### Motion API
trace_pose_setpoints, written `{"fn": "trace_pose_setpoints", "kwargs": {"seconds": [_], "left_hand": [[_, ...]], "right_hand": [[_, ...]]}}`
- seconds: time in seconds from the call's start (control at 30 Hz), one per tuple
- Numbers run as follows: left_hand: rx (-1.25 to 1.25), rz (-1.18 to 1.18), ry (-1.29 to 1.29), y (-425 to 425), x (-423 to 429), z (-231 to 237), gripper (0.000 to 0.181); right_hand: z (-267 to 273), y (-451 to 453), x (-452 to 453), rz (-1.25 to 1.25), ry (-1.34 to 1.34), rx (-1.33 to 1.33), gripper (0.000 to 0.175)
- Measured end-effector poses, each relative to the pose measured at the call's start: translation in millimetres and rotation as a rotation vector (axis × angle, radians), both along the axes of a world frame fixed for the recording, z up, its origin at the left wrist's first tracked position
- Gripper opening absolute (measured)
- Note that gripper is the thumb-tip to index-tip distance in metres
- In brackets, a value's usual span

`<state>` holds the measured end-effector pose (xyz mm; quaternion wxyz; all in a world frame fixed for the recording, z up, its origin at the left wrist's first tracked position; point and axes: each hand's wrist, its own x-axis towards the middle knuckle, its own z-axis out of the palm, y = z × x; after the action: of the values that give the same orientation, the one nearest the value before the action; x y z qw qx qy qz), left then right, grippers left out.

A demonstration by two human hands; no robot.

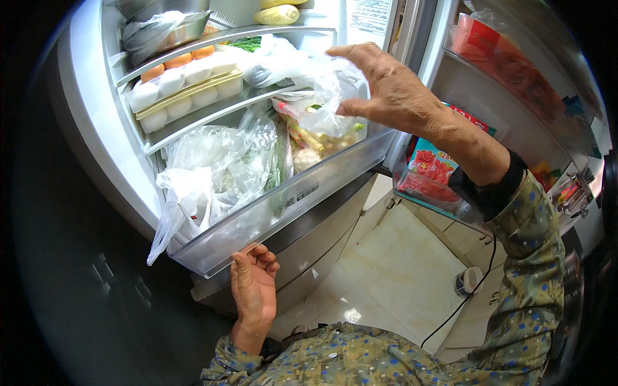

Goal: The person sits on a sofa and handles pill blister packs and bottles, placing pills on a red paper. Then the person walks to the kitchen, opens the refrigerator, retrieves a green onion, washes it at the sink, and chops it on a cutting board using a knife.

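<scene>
The clear crisper drawer (299,193) of a fridge is pulled out in front of me. My left hand (254,284) is at its lower front edge, palm up with curled fingers; whether it grips the edge I cannot tell. Above the drawer's right part my right hand (386,87) is spread, thumb and fingers apart, beside a thin clear plastic bag (333,106); its thumb overlaps the bag. Vegetables in bags (306,140) lie under it. The drawer's left part holds crumpled clear bags (227,159), and a white plastic bag (186,193) hangs over its left corner.
On the shelf above stand egg cartons (188,94) and bagged greens. Higher up are a metal bowl (190,29) and pale yellow vegetables (276,15). The open fridge door (507,91) with packets in its bins is at right. A black cable (463,304) crosses the tiled floor.
</scene>
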<state>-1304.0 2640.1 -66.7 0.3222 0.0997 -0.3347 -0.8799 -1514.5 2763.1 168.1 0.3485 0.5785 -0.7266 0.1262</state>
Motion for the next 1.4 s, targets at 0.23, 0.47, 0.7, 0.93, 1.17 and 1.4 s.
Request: {"fn": "trace_pose_setpoints", "kwargs": {"seconds": [0.23, 0.47, 0.7, 0.93, 1.17, 1.4], "left_hand": [[0.011, 0.001, 0.007, -0.8, -1.1, -2.0, 0.047], [-0.013, -0.012, 0.02, -2.4, -1.7, -3.5, 0.048], [0.009, -0.003, 0.012, -1.6, -1.5, -3.6, 0.046], [-0.008, -0.025, 0.021, -4.0, 0.5, -3.3, 0.047], [-0.031, -0.037, 0.006, -5.8, 0.0, -1.9, 0.048], [-0.035, -0.038, 0.004, -7.0, 0.7, -2.7, 0.049]], "right_hand": [[-12.1, 23.5, -12.0, 0.2, 0.049, 0.521, 0.012], [11.1, 48.4, -19.1, -0.283, 0.16, 0.582, 0.021], [37.2, 4.4, 7.2, 0.369, -0.179, 0.211, 0.028], [-1.3, -45.1, 14.0, -0.304, -0.237, 0.647, 0.018], [-23.7, -33.7, -19.8, -0.567, -0.08, 0.706, 0.019], [-33.2, -37.7, -51.3, -0.506, -0.118, 0.629, 0.018]]}}
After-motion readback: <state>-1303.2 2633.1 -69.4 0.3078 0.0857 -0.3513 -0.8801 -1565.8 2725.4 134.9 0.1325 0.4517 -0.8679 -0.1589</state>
